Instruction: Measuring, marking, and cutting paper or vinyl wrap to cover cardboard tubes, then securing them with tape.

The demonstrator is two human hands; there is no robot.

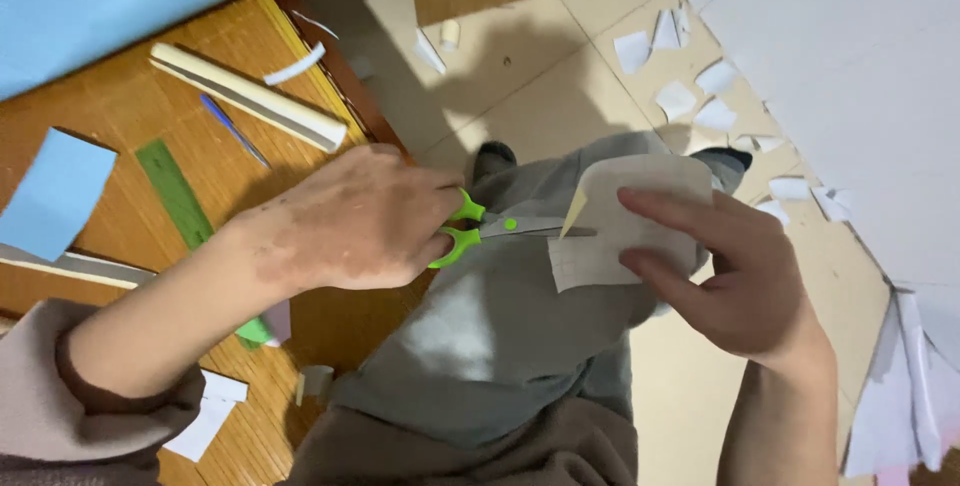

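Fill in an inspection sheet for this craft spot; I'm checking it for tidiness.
Surface: wooden table at left, tiled floor beyond.
Job's things: green-handled scissors cutting a white paper piece.
Clutter: blue sheet, green ruler, blue pen, rolled paper, white scraps on the floor.
Grippers: left hand works the scissors; right hand holds the paper.
Cables: nothing seen.
Surroundings: large white sheet at right.
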